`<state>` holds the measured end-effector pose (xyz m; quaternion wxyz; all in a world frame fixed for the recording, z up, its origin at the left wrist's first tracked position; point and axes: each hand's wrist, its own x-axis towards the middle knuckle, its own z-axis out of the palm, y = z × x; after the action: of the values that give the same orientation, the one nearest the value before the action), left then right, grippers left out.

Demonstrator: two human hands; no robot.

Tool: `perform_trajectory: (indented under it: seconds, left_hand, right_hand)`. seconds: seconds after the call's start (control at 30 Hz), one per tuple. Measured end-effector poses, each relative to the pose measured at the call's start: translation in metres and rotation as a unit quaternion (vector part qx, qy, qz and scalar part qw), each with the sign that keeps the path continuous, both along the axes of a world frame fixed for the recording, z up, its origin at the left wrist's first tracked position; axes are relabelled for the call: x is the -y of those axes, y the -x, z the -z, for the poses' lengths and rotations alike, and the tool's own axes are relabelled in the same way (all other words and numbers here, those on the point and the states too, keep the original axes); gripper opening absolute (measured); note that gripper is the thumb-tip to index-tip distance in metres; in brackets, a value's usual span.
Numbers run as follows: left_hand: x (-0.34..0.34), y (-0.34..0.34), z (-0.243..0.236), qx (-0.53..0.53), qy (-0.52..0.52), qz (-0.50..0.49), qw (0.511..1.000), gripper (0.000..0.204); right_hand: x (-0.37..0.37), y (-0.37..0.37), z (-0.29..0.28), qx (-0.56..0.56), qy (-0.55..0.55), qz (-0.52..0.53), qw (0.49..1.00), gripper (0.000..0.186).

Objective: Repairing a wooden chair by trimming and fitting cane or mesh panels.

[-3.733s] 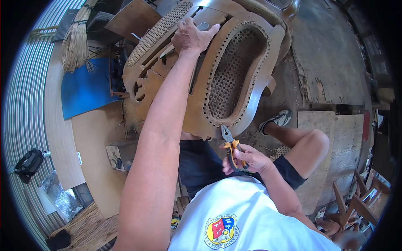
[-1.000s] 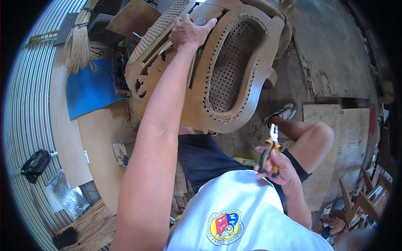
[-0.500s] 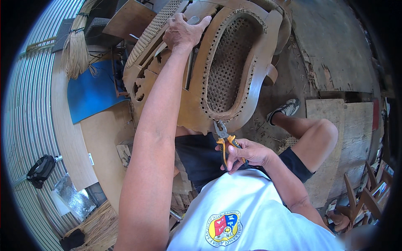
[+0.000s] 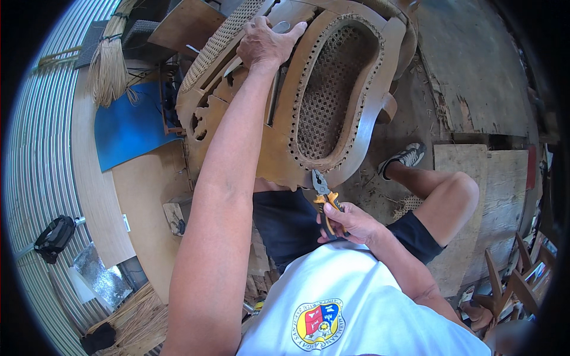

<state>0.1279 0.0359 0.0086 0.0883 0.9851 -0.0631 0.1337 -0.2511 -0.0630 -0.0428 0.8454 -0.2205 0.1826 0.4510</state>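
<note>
A brown wooden chair frame [image 4: 284, 157] is tilted in front of me, with an oval opening edged by a row of small holes and woven cane [image 4: 323, 110] inside it. My left hand [image 4: 267, 44] reaches to its far part, fingers curled over the wood and thumb stretched to the right. Beside that thumb shows a small greyish rounded object [image 4: 281, 27], its kind unclear. My right hand [image 4: 345, 222] is closed round the yellow-and-black handles of combination pliers [image 4: 321, 185]. Their jaws point at the near end of the oval, by its holed edge; whether they pinch anything is too small to tell.
A second cane panel [image 4: 217, 47] lies along the frame's left side. Bundled cane strands [image 4: 110, 71] hang at the far left by a blue sheet [image 4: 133, 130]. Loose strands [image 4: 136, 314] lie lower left. Wooden boards [image 4: 469, 196] cover the floor at right.
The pliers' handles have come closer together and their jaws have narrowed. Pliers and chair frame sit slightly farther right in the picture. My left hand keeps its place on the frame.
</note>
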Motion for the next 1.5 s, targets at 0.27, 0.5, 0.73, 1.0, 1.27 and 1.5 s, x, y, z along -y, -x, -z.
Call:
perform_trajectory:
  seconds: [0.27, 0.5, 0.73, 1.0, 1.27, 1.5]
  left_hand:
    - [0.003, 0.003, -0.001, -0.035, 0.012, -0.011, 0.999, 0.098]
    - [-0.002, 0.002, -0.007, -0.012, 0.008, -0.005, 1.0, 0.095]
    - [0.008, 0.004, -0.013, -0.024, 0.01, 0.012, 1.0, 0.089]
    - [-0.001, 0.071, -0.055, -0.137, 0.239, 0.053, 0.96, 0.058]
    - [-0.084, 0.302, -0.029, -0.352, 0.757, -0.043, 0.549, 0.041]
    - [-0.081, 0.371, -0.01, -0.478, 0.739, 0.017, 0.475, 0.04]
  right_hand:
    - [0.007, -0.007, -0.019, 0.041, 0.013, 0.024, 0.999, 0.037]
    - [0.067, 0.022, -0.095, 0.244, 0.378, -0.02, 0.893, 0.019]
    - [0.099, 0.059, -0.031, 0.083, 0.38, 0.229, 0.892, 0.032]
    - [0.087, 0.1, -0.02, 0.057, 0.246, 0.265, 0.931, 0.038]
    - [0.084, 0.09, 0.002, 0.137, 0.24, 0.243, 0.93, 0.03]
    - [0.049, 0.07, -0.02, 0.196, 0.23, 0.205, 0.931, 0.048]
